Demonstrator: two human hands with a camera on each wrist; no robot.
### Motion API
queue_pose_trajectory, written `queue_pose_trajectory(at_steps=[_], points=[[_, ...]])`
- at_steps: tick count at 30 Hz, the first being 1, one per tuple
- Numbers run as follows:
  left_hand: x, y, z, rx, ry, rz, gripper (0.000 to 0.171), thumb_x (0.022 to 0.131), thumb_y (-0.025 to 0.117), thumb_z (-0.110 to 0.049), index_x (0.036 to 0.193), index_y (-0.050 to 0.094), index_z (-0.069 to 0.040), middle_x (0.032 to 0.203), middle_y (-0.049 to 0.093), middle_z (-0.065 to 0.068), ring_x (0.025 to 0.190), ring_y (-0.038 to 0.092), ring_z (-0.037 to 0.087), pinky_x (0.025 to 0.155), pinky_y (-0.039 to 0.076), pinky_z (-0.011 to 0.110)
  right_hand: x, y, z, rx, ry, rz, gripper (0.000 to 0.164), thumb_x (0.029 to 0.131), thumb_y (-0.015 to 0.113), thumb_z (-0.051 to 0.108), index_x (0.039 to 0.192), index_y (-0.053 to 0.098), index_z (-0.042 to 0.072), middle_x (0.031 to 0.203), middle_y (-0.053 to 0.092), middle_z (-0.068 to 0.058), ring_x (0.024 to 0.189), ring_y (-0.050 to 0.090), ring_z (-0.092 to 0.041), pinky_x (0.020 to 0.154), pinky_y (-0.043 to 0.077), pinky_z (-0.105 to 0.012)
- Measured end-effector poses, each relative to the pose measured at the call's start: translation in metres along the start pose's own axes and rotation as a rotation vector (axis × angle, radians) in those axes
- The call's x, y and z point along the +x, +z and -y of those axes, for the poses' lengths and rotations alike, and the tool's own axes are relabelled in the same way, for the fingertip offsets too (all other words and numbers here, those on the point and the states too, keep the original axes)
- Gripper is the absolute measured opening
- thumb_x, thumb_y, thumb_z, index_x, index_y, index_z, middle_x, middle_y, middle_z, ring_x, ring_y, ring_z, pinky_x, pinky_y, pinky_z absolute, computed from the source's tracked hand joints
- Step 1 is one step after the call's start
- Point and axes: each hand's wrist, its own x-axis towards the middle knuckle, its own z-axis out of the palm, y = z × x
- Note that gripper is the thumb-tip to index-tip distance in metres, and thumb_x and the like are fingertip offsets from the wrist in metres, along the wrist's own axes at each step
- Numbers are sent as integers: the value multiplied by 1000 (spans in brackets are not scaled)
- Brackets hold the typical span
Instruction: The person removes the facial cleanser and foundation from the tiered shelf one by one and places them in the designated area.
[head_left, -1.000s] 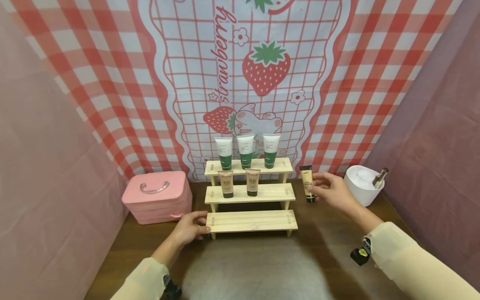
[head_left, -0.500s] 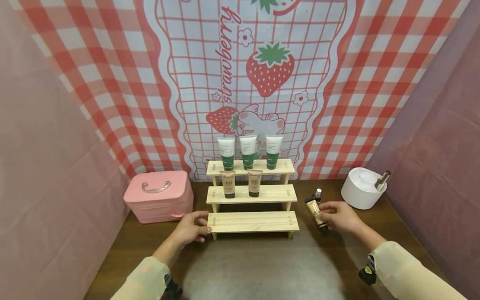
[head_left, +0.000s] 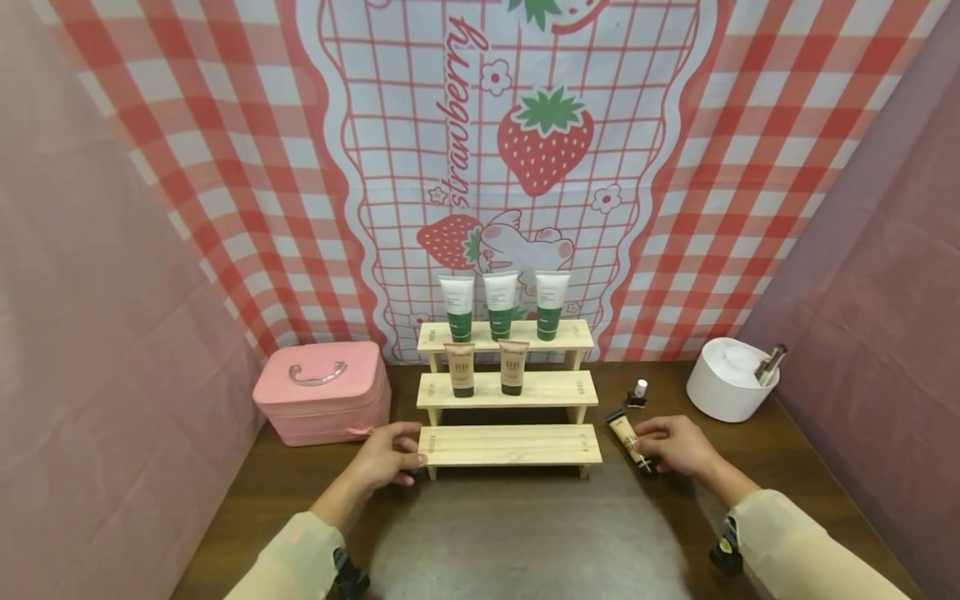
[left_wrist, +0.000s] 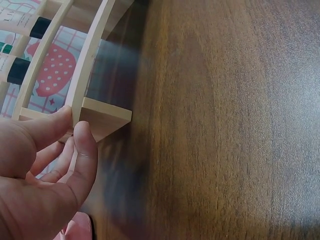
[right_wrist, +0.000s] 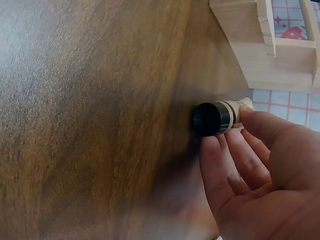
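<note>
Pinching a yellow tube [head_left: 627, 439] between thumb and curled fingers of the right hand [head_left: 681, 444], just right of a wooden rack [head_left: 551, 385].
Gripping the bottom step's [head_left: 512, 446] left end with bent fingers of the left hand [head_left: 382, 456].

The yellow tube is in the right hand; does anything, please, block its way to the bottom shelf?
Nothing visible stands between the yellow tube and the bottom shelf; the small bottle stands farther back.
</note>
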Motion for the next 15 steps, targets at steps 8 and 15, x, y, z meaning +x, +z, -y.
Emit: queue_pose_trajectory(at_steps=[8,15], points=[[-2,4,0,-12,-17,3,64,86,72,13,144,48,8,102,60,18,75,65,22,56,60,33,-3,0,1,-109,16,-34,32,88,79,13,114,74,-4,105,74,-22,67,67,-19,53,60,-34],[-1,2,0,-5,-19,-24,63,85,73,12,144,50,7,101,60,17,74,66,22,55,60,33,0,-5,5,-137,13,-27,30,88,80,17,112,75,-2,100,75,-16,74,67,-18,52,61,-37]])
